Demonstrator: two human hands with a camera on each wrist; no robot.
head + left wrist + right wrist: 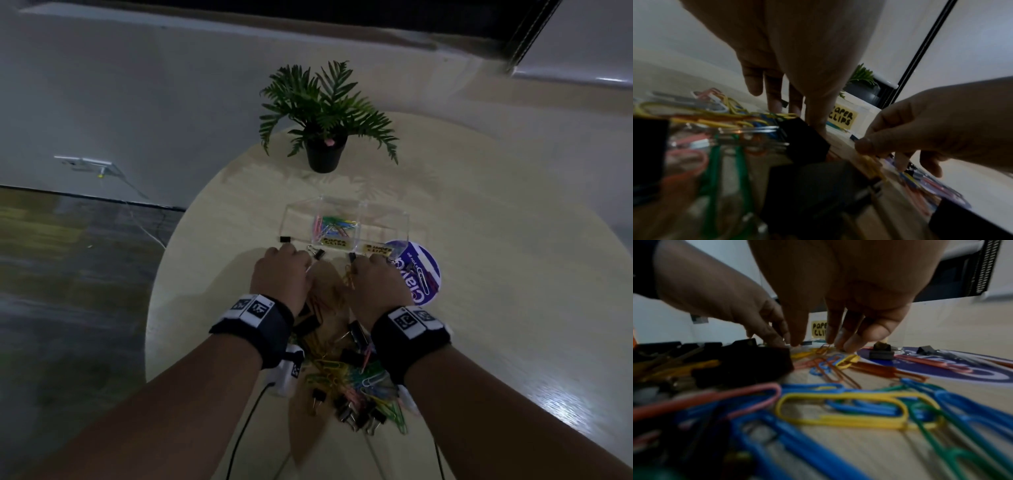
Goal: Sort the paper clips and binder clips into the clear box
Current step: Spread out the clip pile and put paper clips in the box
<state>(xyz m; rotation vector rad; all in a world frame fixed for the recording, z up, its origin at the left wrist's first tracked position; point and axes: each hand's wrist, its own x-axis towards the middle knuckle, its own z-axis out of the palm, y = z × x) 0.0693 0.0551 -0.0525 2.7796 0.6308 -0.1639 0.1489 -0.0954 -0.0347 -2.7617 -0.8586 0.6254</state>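
Fingers of the left hand point down at the table, fairly straight, tips beside a black binder clip — whether they touch it, I cannot tell. Between the wrists sprawls the heap of coloured paper clips and more black binders. Right hand now: thumb and fingertips pinch a yellow-orange paper clip near the clear box, which stands just beyond both hands, coloured clips lying in its left compartment. Right again, a round blue lid lies flat. Behind the box stands a potted plant.
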